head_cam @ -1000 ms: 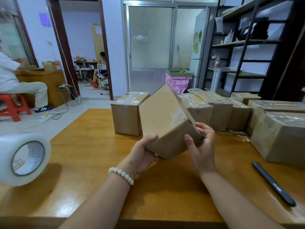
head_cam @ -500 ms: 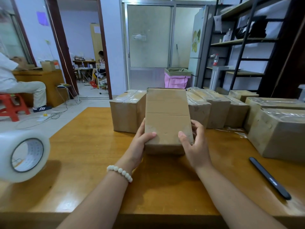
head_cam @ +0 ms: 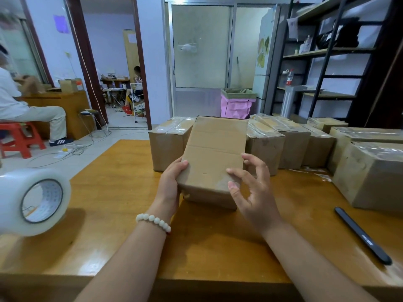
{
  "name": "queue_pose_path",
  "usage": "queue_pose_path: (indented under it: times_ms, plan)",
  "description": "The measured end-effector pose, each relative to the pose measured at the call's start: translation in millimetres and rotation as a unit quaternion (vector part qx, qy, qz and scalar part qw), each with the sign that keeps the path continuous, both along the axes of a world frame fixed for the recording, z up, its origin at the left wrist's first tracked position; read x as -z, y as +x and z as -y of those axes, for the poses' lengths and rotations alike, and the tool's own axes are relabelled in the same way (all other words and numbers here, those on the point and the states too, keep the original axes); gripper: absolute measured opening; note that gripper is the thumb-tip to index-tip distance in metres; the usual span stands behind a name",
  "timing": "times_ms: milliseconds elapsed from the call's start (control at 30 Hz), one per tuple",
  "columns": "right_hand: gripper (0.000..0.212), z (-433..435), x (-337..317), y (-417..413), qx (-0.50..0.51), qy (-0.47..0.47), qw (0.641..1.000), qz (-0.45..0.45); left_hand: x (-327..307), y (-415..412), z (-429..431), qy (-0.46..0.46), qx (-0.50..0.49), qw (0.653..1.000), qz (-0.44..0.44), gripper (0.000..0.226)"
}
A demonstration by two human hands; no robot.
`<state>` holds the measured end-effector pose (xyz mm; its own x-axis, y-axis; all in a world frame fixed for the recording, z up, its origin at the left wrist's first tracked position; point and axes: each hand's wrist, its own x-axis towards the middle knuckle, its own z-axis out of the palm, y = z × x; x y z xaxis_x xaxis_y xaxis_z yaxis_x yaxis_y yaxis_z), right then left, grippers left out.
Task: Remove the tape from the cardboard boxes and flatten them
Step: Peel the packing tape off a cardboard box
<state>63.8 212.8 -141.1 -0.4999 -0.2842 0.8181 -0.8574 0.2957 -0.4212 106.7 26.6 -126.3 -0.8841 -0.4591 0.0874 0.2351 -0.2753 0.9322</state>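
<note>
Box (head_cam: pixel 214 158): plain brown cardboard, oblong, matte. There is a crease across the top face and pale scuffs toward the near end. It lies lengthwise away from the person at table (head_cam: pixel 122 192) centre, in front of the row of taped boxes (head_cam: pixel 265 147); I cannot tell whether its near end touches the wood.

Left hand (head_cam: pixel 169 186) grips the box's left side, thumb on top; white bead bracelet (head_cam: pixel 153 221) at the wrist. Right hand (head_cam: pixel 253 192) has its fingers spread and loosely bent, with the tips touching the top face and right edge.

Against half a second ago, the right hand has loosened from a firm clasp. A second ago the box was turned corner-on.

The table is glossy orange-brown wood. A clear tape roll (head_cam: pixel 32 201) stands at left and a slim black tool (head_cam: pixel 362 235) lies at right. The row boxes have glossy, crinkled film on top.

The room has a pale tiled floor, a frosted sliding door, a pink-lined bin (head_cam: pixel 236 106) and dark metal shelving (head_cam: pixel 327 51). A person is seated on a red stool at far left.
</note>
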Motion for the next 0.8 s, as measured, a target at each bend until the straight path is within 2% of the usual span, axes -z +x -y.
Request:
queue_pose_path:
  times_ms: [100, 167, 233, 300, 367, 500, 633, 700, 767, 800]
  plan:
    - [0.032, 3.5, -4.4, 2.3, 0.001, 0.019, 1.0, -0.007, -2.3, -0.2, 0.1, 0.002, -0.014, 1.0, 0.0, 0.023]
    - [0.039, 6.1, -6.7, 1.1, 0.015, 0.034, 0.999, -0.002, -4.3, 0.9, -2.7, -0.02, -0.061, 0.998, -0.023, 0.016]
    - [0.047, 7.7, -9.3, -1.0, 0.031, 0.052, 0.998, 0.01, -3.0, 3.1, -7.2, -0.09, -0.114, 0.988, -0.057, 0.015]
    - [0.048, 9.1, -12.8, -2.3, 0.03, 0.052, 0.997, 0.043, 1.4, 4.4, -13.6, -0.207, -0.139, 0.966, -0.073, 0.023]
    - [0.046, 10.9, -17.5, -3.4, 0.032, 0.046, 0.996, 0.064, 6.7, 2.4, -17.3, -0.26, -0.152, 0.951, -0.069, 0.03]
    - [0.028, 12.9, -35.3, -5.9, 0.037, 0.081, 0.994, 0.063, 2.6, -2.2, -9.3, -0.175, -0.175, 0.966, -0.076, 0.026]
    - [0.013, 18.8, -62.5, -5.9, -0.01, 0.216, 0.968, 0.129, 0.9, -2.6, 0.6, -0.156, -0.223, 0.959, -0.077, 0.015]
    - [0.009, 20.5, -75.8, -8.4, -0.022, 0.253, 0.955, 0.155, 2.2, -1.4, -1.1, -0.215, -0.243, 0.942, -0.088, 0.013]
    - [0.007, 20.8, -84.5, -11.1, -0.035, 0.267, 0.944, 0.191, 7.0, -1.4, -3.9, -0.33, -0.252, 0.902, -0.119, 0.004]
    - [0.006, 20.6, -85.8, -13.1, -0.043, 0.261, 0.942, 0.205, 11.1, -2.7, -5.9, -0.389, -0.247, 0.878, -0.13, 0.013]
